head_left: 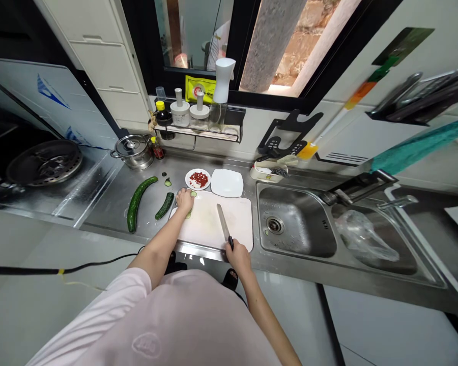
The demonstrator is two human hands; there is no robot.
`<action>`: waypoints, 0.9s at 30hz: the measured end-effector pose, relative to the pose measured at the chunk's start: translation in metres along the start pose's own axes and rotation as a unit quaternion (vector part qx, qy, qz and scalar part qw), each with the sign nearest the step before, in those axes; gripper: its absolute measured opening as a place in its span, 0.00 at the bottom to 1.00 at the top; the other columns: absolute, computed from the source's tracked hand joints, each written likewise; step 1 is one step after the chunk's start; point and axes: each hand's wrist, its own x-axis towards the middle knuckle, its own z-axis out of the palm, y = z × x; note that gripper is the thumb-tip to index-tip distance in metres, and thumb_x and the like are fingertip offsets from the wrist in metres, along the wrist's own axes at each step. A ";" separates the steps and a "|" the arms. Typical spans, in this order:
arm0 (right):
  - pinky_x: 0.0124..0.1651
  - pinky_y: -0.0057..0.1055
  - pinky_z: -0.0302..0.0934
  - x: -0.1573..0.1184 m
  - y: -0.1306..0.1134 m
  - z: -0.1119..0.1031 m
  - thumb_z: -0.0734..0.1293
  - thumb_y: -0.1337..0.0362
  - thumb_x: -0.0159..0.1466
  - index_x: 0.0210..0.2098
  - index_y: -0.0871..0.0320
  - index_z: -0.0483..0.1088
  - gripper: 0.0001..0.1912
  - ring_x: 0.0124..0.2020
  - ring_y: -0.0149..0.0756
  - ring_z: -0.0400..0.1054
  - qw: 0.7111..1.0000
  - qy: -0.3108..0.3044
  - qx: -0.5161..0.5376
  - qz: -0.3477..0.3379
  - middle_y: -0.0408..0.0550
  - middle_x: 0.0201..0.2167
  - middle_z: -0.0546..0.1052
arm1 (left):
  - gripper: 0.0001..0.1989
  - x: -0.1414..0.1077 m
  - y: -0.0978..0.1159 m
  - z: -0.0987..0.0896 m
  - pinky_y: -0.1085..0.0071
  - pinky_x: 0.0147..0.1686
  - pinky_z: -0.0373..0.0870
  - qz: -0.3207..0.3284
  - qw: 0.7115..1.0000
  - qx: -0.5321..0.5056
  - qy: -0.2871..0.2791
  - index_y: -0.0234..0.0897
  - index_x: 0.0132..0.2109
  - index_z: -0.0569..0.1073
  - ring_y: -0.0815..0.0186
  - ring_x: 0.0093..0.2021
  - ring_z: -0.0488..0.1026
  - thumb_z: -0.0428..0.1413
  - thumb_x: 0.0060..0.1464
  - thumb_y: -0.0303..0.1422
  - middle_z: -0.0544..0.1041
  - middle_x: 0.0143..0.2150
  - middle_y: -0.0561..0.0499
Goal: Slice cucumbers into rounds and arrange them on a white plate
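A white cutting board [206,229] lies on the steel counter in front of me. At its upper left corner my left hand [184,200] is curled over cucumber slices [193,193], which peek out beside the fingers and under the palm; how many it covers is hidden. My right hand [238,255] grips a kitchen knife [223,221] by its dark handle, the blade pointing away over the board's right half. Left of the board are a short piece of cucumber [164,206] and a long whole cucumber [139,203].
Behind the board stand a plate of chopped red chili [189,176] and a white square plate [227,183]. Cucumber end pieces [168,182] lie near a lidded pot [133,151]. The sink [295,241] is right; a frying pan [46,162] sits far left. A condiment shelf [198,131] hangs above.
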 end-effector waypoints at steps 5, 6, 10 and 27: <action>0.36 0.28 0.55 0.001 0.000 -0.001 0.53 0.56 0.67 0.42 0.61 0.70 0.19 0.38 0.40 0.71 1.000 -0.004 0.004 0.004 0.56 0.35 0.77 | 0.11 0.003 0.001 -0.004 0.66 0.46 0.61 -0.014 0.999 -0.050 0.008 0.41 0.43 0.73 0.59 0.47 0.69 0.51 0.53 0.29 0.75 0.44 0.45; 0.36 0.28 0.54 0.001 0.000 -0.001 0.53 0.56 0.67 0.42 0.60 0.70 0.19 0.38 0.40 0.71 1.000 -0.003 0.005 0.002 0.56 0.35 0.77 | 0.11 0.004 0.002 -0.004 0.67 0.45 0.61 -0.021 0.997 -0.068 0.008 0.41 0.42 0.73 0.60 0.45 0.70 0.50 0.53 0.28 0.76 0.43 0.46; 0.35 0.28 0.54 0.004 0.002 0.002 0.53 0.56 0.67 0.42 0.60 0.70 0.19 0.37 0.40 0.71 1.000 0.001 0.005 -0.005 0.55 0.35 0.77 | 0.09 0.002 0.007 -0.001 0.70 0.40 0.63 -0.049 0.987 -0.153 -0.001 0.41 0.40 0.74 0.65 0.39 0.72 0.52 0.52 0.28 0.78 0.37 0.50; 0.37 0.29 0.54 0.002 0.000 -0.004 0.51 0.53 0.69 0.44 0.60 0.67 0.20 0.38 0.39 0.71 1.000 -0.020 -0.004 -0.006 0.56 0.37 0.76 | 0.09 -0.032 0.028 0.031 0.73 0.35 0.65 0.022 0.974 -0.179 -0.139 0.38 0.37 0.77 0.67 0.34 0.73 0.56 0.47 0.27 0.78 0.32 0.51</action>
